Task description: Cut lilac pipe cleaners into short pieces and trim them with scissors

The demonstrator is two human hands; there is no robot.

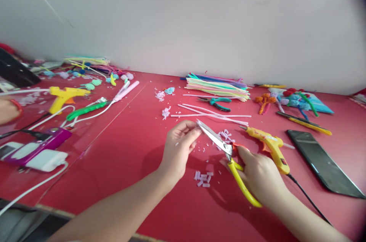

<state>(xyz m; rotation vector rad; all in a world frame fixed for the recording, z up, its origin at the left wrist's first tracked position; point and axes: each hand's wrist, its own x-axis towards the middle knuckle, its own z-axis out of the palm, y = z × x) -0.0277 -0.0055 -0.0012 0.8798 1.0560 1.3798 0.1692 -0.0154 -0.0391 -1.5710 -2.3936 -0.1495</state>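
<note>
My right hand (pixel 257 173) grips scissors (pixel 215 139) with one red and one yellow handle, the blades pointing up and left. At the blade tips, my left hand (pixel 178 146) is pinched closed; a tiny pale pink bit shows at its fingertips, mostly hidden by them. Below the blades lies a small pile of cut pale lilac pieces (pixel 203 178), and another heap of cut pieces (pixel 225 135) sits behind the scissors. Several pale pink pipe cleaners (pixel 211 114) rest just beyond my hands.
Behind are teal-handled pliers (pixel 220 103) and a bundle of pipe cleaners (pixel 217 87). To the right lie a yellow glue gun (pixel 268 144), a phone (pixel 324 163) and a utility knife (pixel 305 123). At left are another glue gun (pixel 61 99), a purple power strip (pixel 54 141) and a person's hand (pixel 8 111).
</note>
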